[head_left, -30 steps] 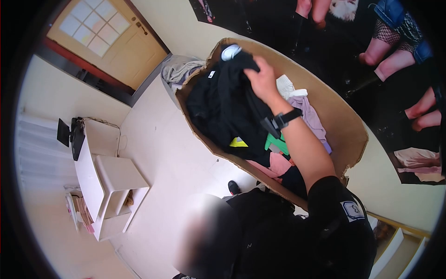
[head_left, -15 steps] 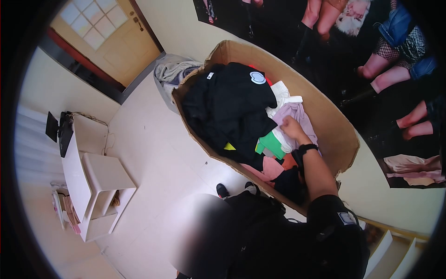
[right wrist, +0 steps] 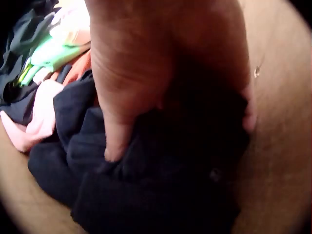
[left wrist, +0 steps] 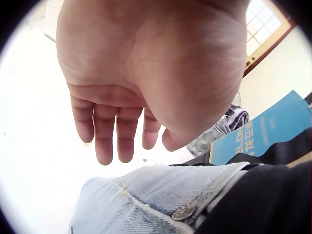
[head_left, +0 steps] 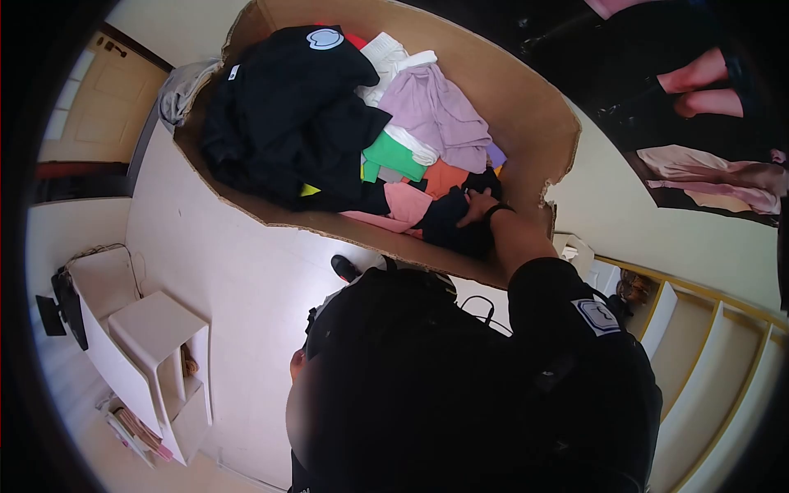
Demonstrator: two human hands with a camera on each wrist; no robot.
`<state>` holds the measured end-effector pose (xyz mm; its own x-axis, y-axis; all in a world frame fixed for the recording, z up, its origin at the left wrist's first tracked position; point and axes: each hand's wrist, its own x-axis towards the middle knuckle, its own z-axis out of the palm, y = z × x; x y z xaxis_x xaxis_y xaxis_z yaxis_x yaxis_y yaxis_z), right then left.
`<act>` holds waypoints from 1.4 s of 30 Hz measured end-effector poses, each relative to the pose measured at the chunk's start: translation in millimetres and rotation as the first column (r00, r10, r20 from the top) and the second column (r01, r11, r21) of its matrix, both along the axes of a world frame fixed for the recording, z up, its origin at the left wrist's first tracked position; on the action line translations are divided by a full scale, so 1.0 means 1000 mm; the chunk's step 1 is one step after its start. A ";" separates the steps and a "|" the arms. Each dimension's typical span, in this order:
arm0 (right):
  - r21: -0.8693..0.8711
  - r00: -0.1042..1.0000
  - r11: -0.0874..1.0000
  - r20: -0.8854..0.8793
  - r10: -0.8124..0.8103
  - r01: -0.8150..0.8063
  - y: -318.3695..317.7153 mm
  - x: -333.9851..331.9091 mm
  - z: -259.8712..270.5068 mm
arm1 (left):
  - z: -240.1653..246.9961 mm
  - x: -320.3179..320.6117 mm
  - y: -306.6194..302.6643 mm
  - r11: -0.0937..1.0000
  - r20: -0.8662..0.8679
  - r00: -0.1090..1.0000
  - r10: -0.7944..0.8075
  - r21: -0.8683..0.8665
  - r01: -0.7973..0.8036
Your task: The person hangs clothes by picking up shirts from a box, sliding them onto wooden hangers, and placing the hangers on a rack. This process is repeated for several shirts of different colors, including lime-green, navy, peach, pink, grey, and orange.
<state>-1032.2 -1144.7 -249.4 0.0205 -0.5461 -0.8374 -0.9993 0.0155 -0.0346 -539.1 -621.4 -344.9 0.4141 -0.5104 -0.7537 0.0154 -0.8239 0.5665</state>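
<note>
right hand (right wrist: 141,63) reaches down inside a cardboard box (head_left: 514,74), thumb pressed into crumpled navy cloth (right wrist: 80,170); remaining fingers mostly buried, so whether they close round it, cannot tell. thumb-down placement probably suits loose folds offering no firm edge. smooth, matte wall just right of the hand props the soft heap. left of it, pink cloth (right wrist: 41,114); farther left, broad black garment (head_left: 279,107), draped. left hand (left wrist: 146,63) holds nothing, fingers relaxed near pale, grainy denim (left wrist: 141,195).
</note>
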 end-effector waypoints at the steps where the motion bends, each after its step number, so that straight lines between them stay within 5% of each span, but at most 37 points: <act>1: -0.070 0.999 0.997 0.031 -0.032 0.034 0.003 -0.002 -0.015 | -0.007 0.000 0.008 1.000 0.003 1.000 0.000 -0.001 0.000; 6: -0.286 0.956 0.913 0.051 -0.289 0.291 0.004 0.008 -0.040 | -0.004 -0.016 0.012 0.997 -0.106 0.991 0.078 0.010 -0.078; 8: -0.233 0.982 0.970 0.187 -0.022 0.066 -0.009 0.013 -0.018 | 0.009 -0.022 0.015 0.997 -0.104 0.992 0.079 0.013 -0.078; 11: -0.154 0.924 0.986 0.364 0.114 -0.061 -0.034 0.039 0.065 | 0.021 -0.033 -0.007 0.998 -0.090 0.994 0.060 0.029 -0.058; 13: 0.033 0.766 0.991 0.632 -0.118 0.126 -0.056 0.043 0.086 | 0.029 -0.041 -0.028 0.998 -0.092 0.995 0.048 0.041 -0.045; 15: 0.232 0.379 0.897 0.845 -0.377 0.376 -0.072 0.051 0.121 | 0.037 -0.044 -0.051 0.998 -0.095 0.994 0.044 0.050 -0.040; 17: 0.354 0.164 0.804 0.863 -0.478 0.478 -0.076 0.069 0.197 | 0.048 -0.046 -0.064 0.998 -0.092 0.995 0.041 0.057 -0.036; 18: 0.351 0.158 0.808 0.868 -0.470 0.473 -0.080 0.071 0.214 | 0.054 -0.045 -0.071 0.998 -0.086 0.996 0.039 0.057 -0.034; 20: 0.409 -0.112 0.739 0.901 -0.418 0.535 -0.087 0.073 0.239 | 0.074 -0.050 -0.091 0.998 -0.084 0.995 0.051 0.042 -0.047; 21: 0.410 -0.118 0.744 0.903 -0.413 0.527 -0.088 0.075 0.252 | 0.082 -0.052 -0.099 0.998 -0.091 0.994 0.060 0.036 -0.057; 23: 0.444 -0.390 0.684 0.887 -0.246 0.578 -0.082 0.079 0.278 | 0.071 -0.046 -0.096 0.997 -0.105 0.992 0.068 0.052 -0.063; 25: 0.341 -0.419 0.716 0.905 -0.075 0.609 -0.078 0.069 0.307 | 0.022 -0.025 -0.067 0.969 -0.370 0.898 0.237 0.023 -0.246; 26: 0.386 -0.554 0.821 0.826 -0.105 0.421 -0.082 0.061 0.325 | 0.064 -0.040 -0.086 0.997 -0.157 0.985 0.066 0.059 -0.057; 27: 0.393 -0.667 0.893 0.728 -0.159 0.217 -0.087 0.056 0.342 | 0.071 -0.040 -0.088 0.996 -0.148 0.987 0.063 0.067 -0.054; 29: 0.368 -0.716 0.847 0.698 0.022 0.384 -0.088 0.061 0.370 | 0.084 -0.040 -0.092 0.995 -0.131 0.991 0.011 0.103 0.003; 30: 0.369 -0.718 0.845 0.695 0.025 0.387 -0.097 0.043 0.353 | 0.090 -0.041 -0.096 0.990 -0.109 0.994 -0.020 0.139 0.035; 33: 0.004 -0.296 0.877 0.942 0.158 0.480 -0.104 0.001 0.311 | 0.067 -0.028 -0.085 0.992 -0.195 0.975 0.102 0.098 -0.085; 37: -0.485 0.328 0.817 0.862 0.386 0.311 -0.124 0.126 0.266 | 0.081 -0.041 -0.101 0.999 -0.113 0.994 -0.004 0.046 0.009; 38: -0.681 0.672 0.628 0.265 0.691 -0.377 -0.129 0.142 0.262 | 0.079 -0.042 -0.100 0.999 -0.134 0.991 0.002 0.045 0.004; 39: -0.695 0.577 0.718 0.599 0.555 0.031 -0.110 0.142 0.250 | 0.076 -0.044 -0.101 0.999 -0.154 0.988 0.006 0.044 0.001; 40: -0.714 0.627 0.686 0.473 0.619 -0.139 -0.126 0.136 0.187 | 0.103 -0.055 -0.116 0.996 -0.057 0.997 -0.060 0.064 0.063; 41: -0.767 0.636 0.636 0.449 0.628 -0.088 -0.104 0.134 0.181 | 0.105 -0.057 -0.117 0.997 -0.068 0.997 -0.025 0.068 0.030; 42: -0.689 0.563 0.725 0.602 0.567 0.008 -0.099 0.134 0.159 | 0.111 -0.061 -0.118 0.996 -0.063 0.998 -0.006 0.088 0.011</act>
<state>-897.8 -1244.0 -90.8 0.6997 -0.7126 0.0508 -0.5336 -0.5685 -0.6262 -600.5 -739.6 -233.5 0.3604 -0.4438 -0.8205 0.0416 -0.8711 0.4894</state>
